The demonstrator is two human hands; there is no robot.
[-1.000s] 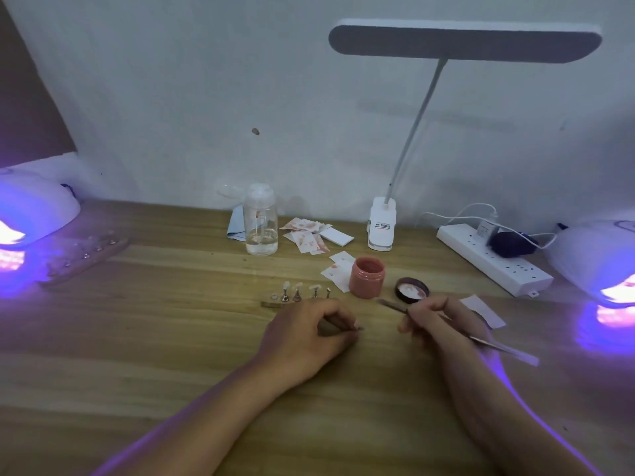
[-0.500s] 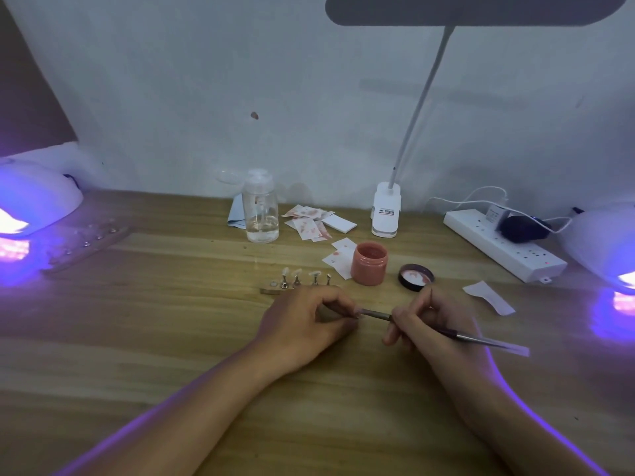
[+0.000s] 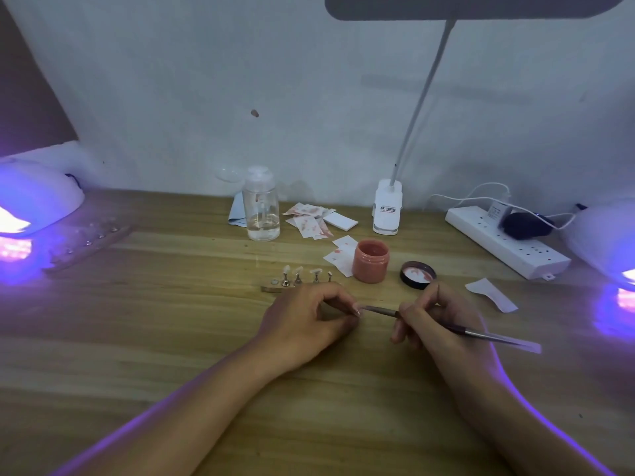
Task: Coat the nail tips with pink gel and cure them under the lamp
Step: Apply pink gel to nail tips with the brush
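My left hand (image 3: 309,321) rests on the wooden table and pinches a small nail tip (image 3: 358,310) between thumb and fingers. My right hand (image 3: 433,321) grips a thin gel brush (image 3: 481,333), and the brush's tip touches that nail tip. An open jar of pink gel (image 3: 371,260) stands just behind the hands, its black lid (image 3: 418,274) lying to the right. A holder strip with several nail tips on stands (image 3: 299,278) sits behind my left hand. One curing lamp (image 3: 31,204) glows violet at far left, another lamp (image 3: 608,242) at far right.
A second holder strip (image 3: 86,245) lies beside the left lamp. A clear pump bottle (image 3: 261,207), stained paper wipes (image 3: 309,221), a desk lamp base (image 3: 387,211) and a white power strip (image 3: 505,245) line the back. A paper scrap (image 3: 491,295) lies at right.
My right hand moved left, bringing the brush's tip from near the lid to the nail tip held by my left hand. The camera view dropped slightly.
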